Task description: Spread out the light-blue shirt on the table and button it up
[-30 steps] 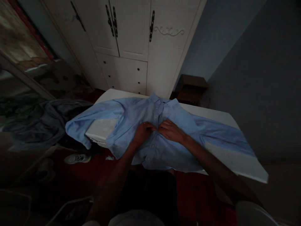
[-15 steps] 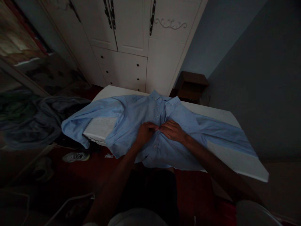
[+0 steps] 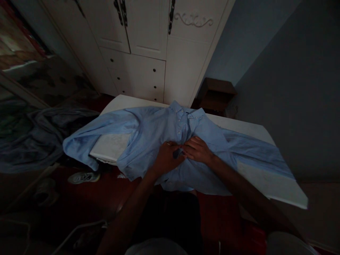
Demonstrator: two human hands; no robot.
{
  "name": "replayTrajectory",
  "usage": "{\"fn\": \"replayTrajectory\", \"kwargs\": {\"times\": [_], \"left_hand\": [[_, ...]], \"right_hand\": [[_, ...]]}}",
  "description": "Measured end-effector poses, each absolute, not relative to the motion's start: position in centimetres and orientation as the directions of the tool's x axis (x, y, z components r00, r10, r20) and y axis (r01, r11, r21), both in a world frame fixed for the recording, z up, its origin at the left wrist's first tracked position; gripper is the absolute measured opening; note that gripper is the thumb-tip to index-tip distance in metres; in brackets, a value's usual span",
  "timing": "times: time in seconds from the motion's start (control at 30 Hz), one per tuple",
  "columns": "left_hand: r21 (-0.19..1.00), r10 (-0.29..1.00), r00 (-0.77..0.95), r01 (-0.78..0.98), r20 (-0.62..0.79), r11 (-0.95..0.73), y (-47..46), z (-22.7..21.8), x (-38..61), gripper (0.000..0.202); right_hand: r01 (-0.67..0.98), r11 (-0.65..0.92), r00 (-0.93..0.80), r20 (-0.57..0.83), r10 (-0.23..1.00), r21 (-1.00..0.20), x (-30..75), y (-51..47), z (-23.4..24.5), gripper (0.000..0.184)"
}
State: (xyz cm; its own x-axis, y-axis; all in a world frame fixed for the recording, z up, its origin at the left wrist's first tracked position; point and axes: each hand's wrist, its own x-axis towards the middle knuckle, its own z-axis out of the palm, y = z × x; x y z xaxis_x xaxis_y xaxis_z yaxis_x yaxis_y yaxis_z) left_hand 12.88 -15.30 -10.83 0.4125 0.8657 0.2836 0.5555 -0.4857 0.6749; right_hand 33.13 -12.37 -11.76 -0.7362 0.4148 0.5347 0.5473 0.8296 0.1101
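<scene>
While the shirt (image 3: 159, 132) lies across the table's (image 3: 265, 179) near edge, left hand (image 3: 167, 158) and right hand (image 3: 198, 150) pinch its placket.

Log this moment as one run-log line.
left hand: pinching shirt placket | right hand: pinching placket opposite | blue shirt: spread front-up on white table

the shirt (image 3: 148, 134) was plain light blue with small pale buttons down its front, and it lay on a white table (image 3: 268, 184). behind it stood a cream-white wardrobe (image 3: 148, 53) with dark handles, small dark knobs and a curled scroll ornament, beside a dull grey-blue wall (image 3: 278, 71) and a brown stand (image 3: 216, 95). the floor (image 3: 106, 191) was deep red, with a grey-blue cloth heap (image 3: 39, 138) and a whitish shoe (image 3: 81, 177).
</scene>
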Motion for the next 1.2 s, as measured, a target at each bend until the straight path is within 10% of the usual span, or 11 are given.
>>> {"fn": "replayTrajectory", "kwargs": {"times": [0.7, 1.2], "left_hand": [[0.497, 0.907, 0.292, 0.764, 0.303, -0.412, -16.7, -11.1, 13.8, 0.018], [0.585, 0.902, 0.29, 0.688, 0.32, -0.429, -16.1, -11.6, 13.4, 0.019]], "right_hand": [[0.535, 0.83, -0.765, 0.507, 0.397, 0.158, 32.9, -12.6, -11.4, 0.021], [0.503, 0.791, -0.57, 0.555, 0.606, -0.348, 33.4, -11.3, -12.9, 0.026]]}}
